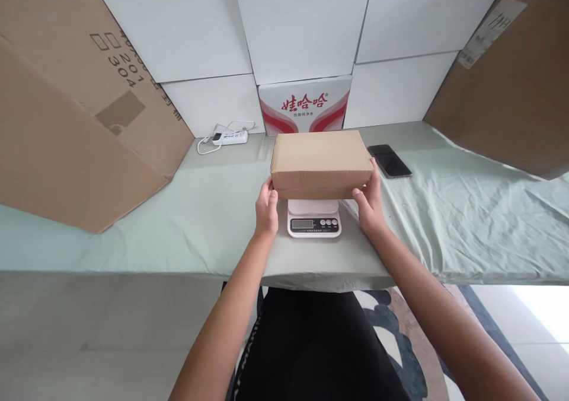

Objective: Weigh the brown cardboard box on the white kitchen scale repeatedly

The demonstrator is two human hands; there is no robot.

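Observation:
A closed brown cardboard box (320, 153) is gripped at its two ends between my hands. My left hand (267, 210) is closed on its left end, and my right hand (370, 198) holds the right end with the thumb at the lower front edge. Below the box is a white digital kitchen scale (313, 228) with a small display and several buttons facing me. The box hides most of the weighing plate, so I cannot tell whether the two touch.
A black smartphone (390, 161) lies right of the box. A white device with a cable (229, 137) sits back left. Behind stand white boxes (306, 21) and a red-and-white carton (304, 105). Large cardboard sheets (80, 110) flank the green cloth-covered table (213, 211) on both sides.

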